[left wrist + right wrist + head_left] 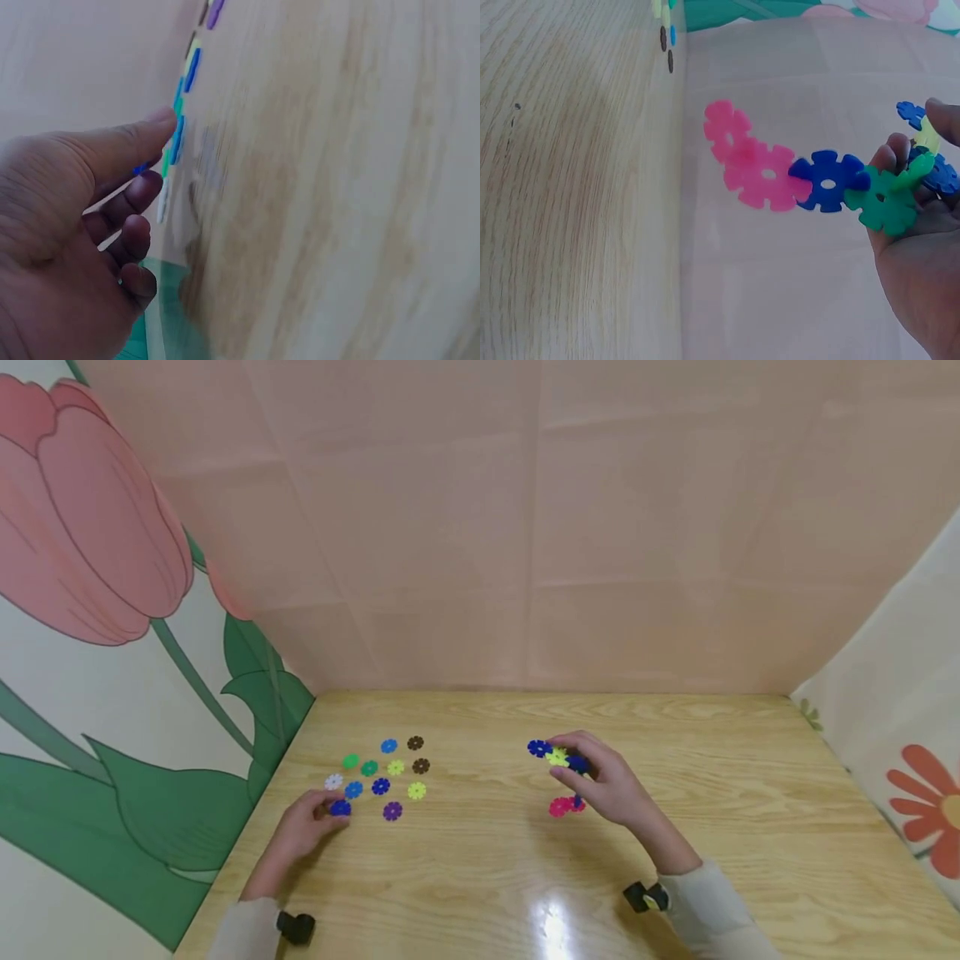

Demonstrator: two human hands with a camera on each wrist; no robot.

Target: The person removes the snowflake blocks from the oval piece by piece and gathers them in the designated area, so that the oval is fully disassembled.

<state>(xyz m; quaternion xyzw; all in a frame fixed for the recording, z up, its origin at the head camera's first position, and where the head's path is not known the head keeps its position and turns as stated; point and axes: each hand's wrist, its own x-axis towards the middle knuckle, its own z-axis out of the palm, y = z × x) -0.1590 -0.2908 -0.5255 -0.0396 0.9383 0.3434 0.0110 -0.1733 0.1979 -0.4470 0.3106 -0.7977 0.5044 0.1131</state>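
Note:
Between thumb and forefinger, my left hand [303, 827] pinches a dark blue snowflake disc [341, 808] at the near left of the loose discs. Only a sliver of it shows past the thumb in the left wrist view. My right hand [611, 785] holds a chain of interlocked snowflake discs above the table. In the right wrist view two pink discs [750, 184] hang at the chain's free end, followed by a blue disc [829, 196] and a green disc [885, 217] against the palm. A yellow disc [557, 757] and further blue ones sit by the fingertips, partly hidden.
Several loose discs lie flat on the wooden table [465, 868], among them a purple disc [392, 811], a white disc [333, 782] and a brown disc [416, 742]. A pink cloth backdrop [525, 527] stands behind, with flower-printed panels on both sides.

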